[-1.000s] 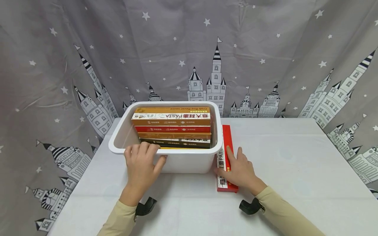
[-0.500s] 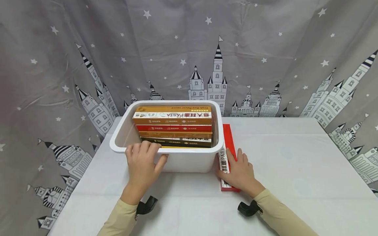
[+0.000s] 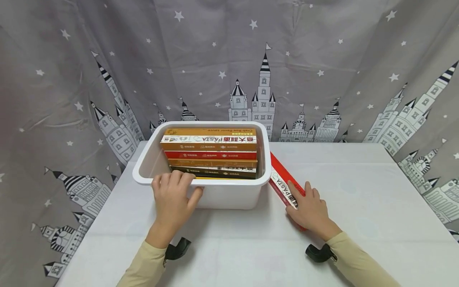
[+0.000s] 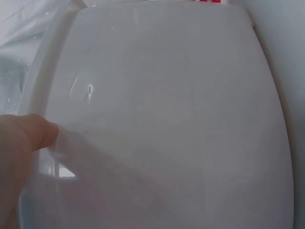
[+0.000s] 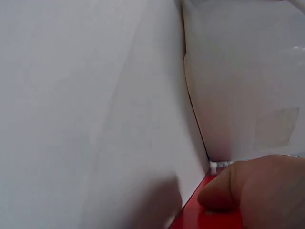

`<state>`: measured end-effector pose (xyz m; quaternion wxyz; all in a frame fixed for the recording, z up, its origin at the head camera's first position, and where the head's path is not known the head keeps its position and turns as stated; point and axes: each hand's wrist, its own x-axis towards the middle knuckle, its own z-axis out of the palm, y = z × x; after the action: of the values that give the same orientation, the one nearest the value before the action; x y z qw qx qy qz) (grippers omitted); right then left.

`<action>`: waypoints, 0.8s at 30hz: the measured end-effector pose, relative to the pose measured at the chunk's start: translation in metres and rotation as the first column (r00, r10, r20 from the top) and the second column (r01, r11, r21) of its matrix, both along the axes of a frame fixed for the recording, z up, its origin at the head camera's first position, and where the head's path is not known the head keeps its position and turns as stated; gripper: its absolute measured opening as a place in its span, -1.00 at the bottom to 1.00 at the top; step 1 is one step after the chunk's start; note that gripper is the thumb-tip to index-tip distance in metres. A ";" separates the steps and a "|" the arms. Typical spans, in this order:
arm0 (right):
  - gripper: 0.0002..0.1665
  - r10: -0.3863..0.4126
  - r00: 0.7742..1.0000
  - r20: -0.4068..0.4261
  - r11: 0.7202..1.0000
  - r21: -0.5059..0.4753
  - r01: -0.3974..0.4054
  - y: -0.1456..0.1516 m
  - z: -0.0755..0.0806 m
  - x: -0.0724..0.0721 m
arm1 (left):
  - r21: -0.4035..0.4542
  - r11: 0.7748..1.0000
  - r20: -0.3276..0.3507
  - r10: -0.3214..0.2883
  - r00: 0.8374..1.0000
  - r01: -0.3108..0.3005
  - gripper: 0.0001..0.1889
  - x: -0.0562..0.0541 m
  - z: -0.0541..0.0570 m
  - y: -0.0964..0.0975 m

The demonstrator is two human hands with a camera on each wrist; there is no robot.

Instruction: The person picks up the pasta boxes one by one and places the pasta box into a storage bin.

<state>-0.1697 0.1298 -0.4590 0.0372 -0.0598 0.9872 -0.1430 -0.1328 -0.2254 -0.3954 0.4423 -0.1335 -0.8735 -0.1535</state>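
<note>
My left hand (image 3: 173,199) holds the near rim of a white plastic bin (image 3: 229,197), fingers over the edge; the left wrist view has the thumb (image 4: 35,133) against the outer wall. Right of the bin, my right hand (image 3: 311,211) grips a red and white pasta box (image 3: 282,184), thumb on its near side and fingers on the far one. That box slants across the table, its far end partly hidden behind the bin's rim. In the right wrist view the thumb (image 5: 262,186) lies on a red face. Inside the bin stand several pasta boxes (image 3: 211,155) in a row.
A white cloth covers the table (image 3: 351,191). Behind it hangs a grey curtain (image 3: 201,59) printed with castles and stars. A black wrist mount (image 3: 177,249) sits at the left wrist, another black mount (image 3: 318,253) at the right.
The pasta box has turned from lying along the bin's side to a slant, its near end swung right with my right hand. My left hand has stayed on the rim.
</note>
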 end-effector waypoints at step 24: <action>-0.15 0.043 0.987 -0.156 0.997 0.072 -0.032 0.041 -0.012 0.006 | -0.012 1.000 -0.005 0.007 1.000 -0.007 -0.76 0.000 -0.001 -0.001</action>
<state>-0.1636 0.1705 -0.4711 -0.0360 -0.0882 0.9901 -0.1029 -0.1329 -0.2261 -0.3962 0.4440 -0.1336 -0.8738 -0.1463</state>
